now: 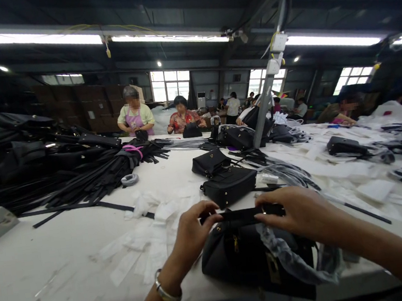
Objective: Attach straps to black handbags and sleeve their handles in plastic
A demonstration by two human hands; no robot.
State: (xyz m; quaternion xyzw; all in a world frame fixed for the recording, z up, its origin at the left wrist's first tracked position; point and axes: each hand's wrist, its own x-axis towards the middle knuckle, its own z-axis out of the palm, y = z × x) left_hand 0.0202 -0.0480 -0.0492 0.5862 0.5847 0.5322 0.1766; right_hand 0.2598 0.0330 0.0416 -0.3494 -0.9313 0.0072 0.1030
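Note:
A black handbag (pixel 243 253) with gold-coloured fittings lies near the table's front edge. Above its top, a short flat black strap (pixel 240 216) is stretched level between my hands. My left hand (pixel 198 221) pinches the strap's left end between thumb and fingers. At the other end, my right hand (pixel 288 208) grips it with thumb below and fingers above. A handle wrapped in clear plastic (pixel 285 252) droops over the bag's right side. Whether the strap is joined to the bag I cannot tell.
Two more black bags (pixel 232 183) stand just beyond my hands. Piled black straps (pixel 104 172) cover the left, white paper scraps (pixel 139 246) lie mid-table, and a metal post (pixel 264 108) rises behind. Co-workers (pixel 134 114) sit or stand across the table.

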